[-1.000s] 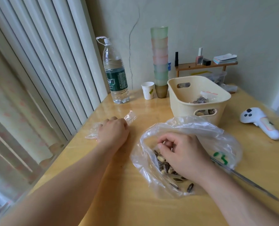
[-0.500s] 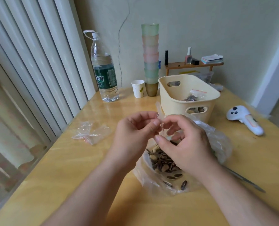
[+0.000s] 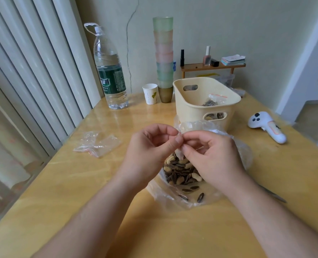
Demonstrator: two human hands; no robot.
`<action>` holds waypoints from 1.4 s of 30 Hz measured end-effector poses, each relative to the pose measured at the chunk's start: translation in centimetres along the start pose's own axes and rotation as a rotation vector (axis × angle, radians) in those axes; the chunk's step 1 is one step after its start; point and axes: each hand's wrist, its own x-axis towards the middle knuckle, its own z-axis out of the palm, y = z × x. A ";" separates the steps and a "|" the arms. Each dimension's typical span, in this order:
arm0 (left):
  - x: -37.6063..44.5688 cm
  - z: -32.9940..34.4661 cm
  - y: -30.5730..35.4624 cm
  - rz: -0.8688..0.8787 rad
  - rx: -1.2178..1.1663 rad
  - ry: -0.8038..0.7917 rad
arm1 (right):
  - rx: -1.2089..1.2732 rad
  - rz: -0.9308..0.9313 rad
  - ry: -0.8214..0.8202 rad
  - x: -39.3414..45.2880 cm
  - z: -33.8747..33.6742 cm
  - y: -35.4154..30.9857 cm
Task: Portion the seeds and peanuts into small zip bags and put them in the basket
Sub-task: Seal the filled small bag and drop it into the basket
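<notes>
Where both hands' grip meets, small zip bag point(image 3: 179, 152) between fingertips.

A yellowish wooden desk point(image 3: 61, 192) with a glossy top carries everything. At its far edge, by the wall, stand a water bottle point(image 3: 108, 71), a paper cup point(image 3: 150, 93) and a tall stack of cups point(image 3: 164, 58), close together in a row. Right of the stack sits a cream basket point(image 3: 206, 110), and behind it a small wooden shelf point(image 3: 213, 66) on legs. A white controller point(image 3: 267, 126) lies to the right, well apart from the basket. On the left lie empty zip bags point(image 3: 96, 143) in a loose heap. Near the middle rests a big clear bag point(image 3: 180, 192) of seeds and peanuts, touching the basket's front. A thin metal tool point(image 3: 274, 195) lies at the right, mostly hidden by an arm.
</notes>
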 end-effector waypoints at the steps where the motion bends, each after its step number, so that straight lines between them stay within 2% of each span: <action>1: 0.0 0.0 -0.1 0.011 0.005 -0.006 | 0.009 0.019 -0.002 0.0 0.0 -0.1; 6: 0.1 -0.1 0.0 0.047 0.046 -0.042 | 0.080 0.105 -0.058 0.1 -0.4 -1.2; 10: 0.2 -0.7 0.1 0.080 0.097 -0.084 | 0.089 0.093 -0.058 0.5 -1.0 -1.0; 13: -0.2 -0.8 0.3 0.152 0.192 -0.071 | -0.017 0.003 0.008 0.6 -1.4 -0.4; 16: -0.9 0.1 0.3 0.274 0.365 -0.081 | -0.299 -0.192 0.107 0.5 -1.1 0.2; 19: -1.4 1.4 0.2 0.357 0.434 -0.077 | -0.361 -0.300 0.072 0.3 -0.5 0.4; 20: -1.5 1.6 0.3 0.367 0.419 -0.069 | -0.304 -0.252 0.033 0.2 -0.4 0.4; 22: -1.4 1.4 0.3 0.408 0.388 -0.030 | -0.028 -0.036 -0.060 0.2 -0.2 0.1; 24: -0.9 0.5 0.2 0.461 0.514 0.072 | 0.294 0.105 -0.074 0.4 -0.3 -0.2; 26: -0.3 -0.5 -0.1 0.371 0.581 0.122 | 0.491 0.170 -0.056 0.8 -0.8 -0.3; 27: -0.1 -0.8 -0.1 0.270 0.502 0.100 | 0.547 0.197 -0.056 1.0 -0.9 -0.3; 29: 0.1 -1.1 0.0 0.047 0.177 0.003 | 0.603 0.231 -0.071 1.0 -0.9 -0.3; 30: 0.1 -1.2 -0.1 -0.028 0.053 -0.047 | 0.597 0.238 -0.069 1.0 -0.8 -0.2; 31: 0.1 -1.2 0.0 -0.054 0.026 -0.082 | 0.574 0.238 -0.053 1.0 -0.7 -0.2; 36: 0.4 -2.0 0.2 -0.047 0.081 -0.081 | 0.468 0.181 0.120 1.3 -1.3 -0.1; 39: 0.4 -2.5 0.2 -0.095 0.145 -0.123 | 0.425 0.145 0.108 1.3 -1.5 0.0; 42: 0.1 -2.8 0.0 0.069 0.389 -0.085 | 0.290 0.104 0.068 1.1 -1.4 0.1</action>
